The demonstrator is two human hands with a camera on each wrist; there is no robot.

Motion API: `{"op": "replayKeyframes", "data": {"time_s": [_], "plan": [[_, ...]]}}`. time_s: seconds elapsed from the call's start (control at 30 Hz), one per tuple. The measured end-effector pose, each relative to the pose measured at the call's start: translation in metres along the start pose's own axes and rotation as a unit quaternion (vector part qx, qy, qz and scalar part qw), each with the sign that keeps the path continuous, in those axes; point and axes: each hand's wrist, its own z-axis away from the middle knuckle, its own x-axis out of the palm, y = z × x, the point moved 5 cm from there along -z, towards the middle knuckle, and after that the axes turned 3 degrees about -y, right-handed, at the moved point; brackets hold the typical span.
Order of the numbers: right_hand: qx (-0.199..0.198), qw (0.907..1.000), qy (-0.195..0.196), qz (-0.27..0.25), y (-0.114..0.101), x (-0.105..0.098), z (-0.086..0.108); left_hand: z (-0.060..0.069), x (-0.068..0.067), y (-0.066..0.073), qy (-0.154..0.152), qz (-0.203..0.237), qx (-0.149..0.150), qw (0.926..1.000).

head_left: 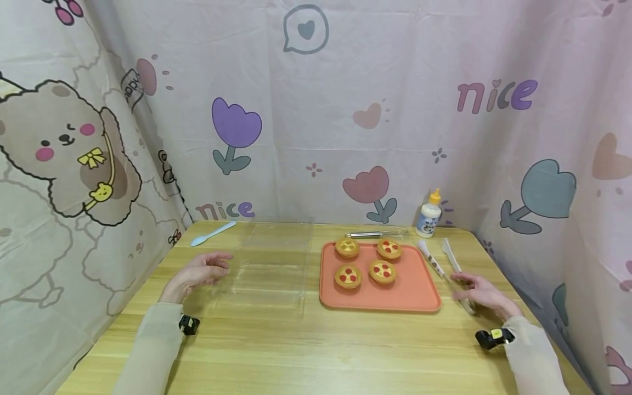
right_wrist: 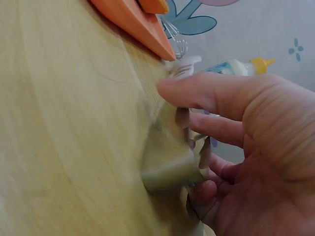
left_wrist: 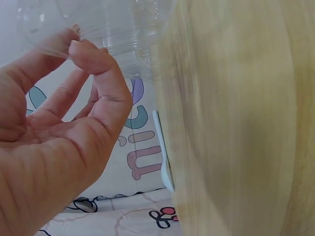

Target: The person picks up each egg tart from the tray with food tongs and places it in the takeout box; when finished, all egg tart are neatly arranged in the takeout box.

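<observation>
Beside the left edge of a clear plastic container (head_left: 269, 280), my left hand (head_left: 199, 274) is raised with loosely bent fingers. In the left wrist view, thumb and fingertips overlap the rim of the clear plastic (left_wrist: 113, 24); whether they touch it is unclear. At the right, my right hand (head_left: 486, 296) hangs over a slim tool with a patterned handle (head_left: 431, 259). The right wrist view shows its blurred metal end (right_wrist: 170, 172) by my bent fingers, the thumb standing apart; a firm hold is not visible.
An orange tray (head_left: 380, 299) bears several small tarts (head_left: 347, 277). Behind it lies a whisk (head_left: 367, 235), with a white bottle (head_left: 428, 219) to its right. A white utensil (head_left: 451, 255) lies near my right hand, a light blue spoon (head_left: 212, 234) at the back left.
</observation>
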Motion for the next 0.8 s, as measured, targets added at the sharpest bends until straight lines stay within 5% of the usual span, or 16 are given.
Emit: {"op": "replayKeyframes", "data": {"time_s": [0.4,0.63,0.8], "plan": [[0.033,0.9983,0.045,-0.016,0.0012,-0.0087,0.0024,-0.0008,-0.0008,0.0006,0.005,-0.002,-0.001,1.0],[0.018,0.9937,0.076,-0.08,0.0076,-0.0059,0.0028,-0.0009,-0.0023,-0.0032,0.007,-0.006,-0.008,0.9999],[0.01,0.9935,0.102,-0.048,0.0083,-0.0071,0.0036,-0.0007,-0.0023,-0.0025,0.003,-0.008,-0.001,1.0]]}}
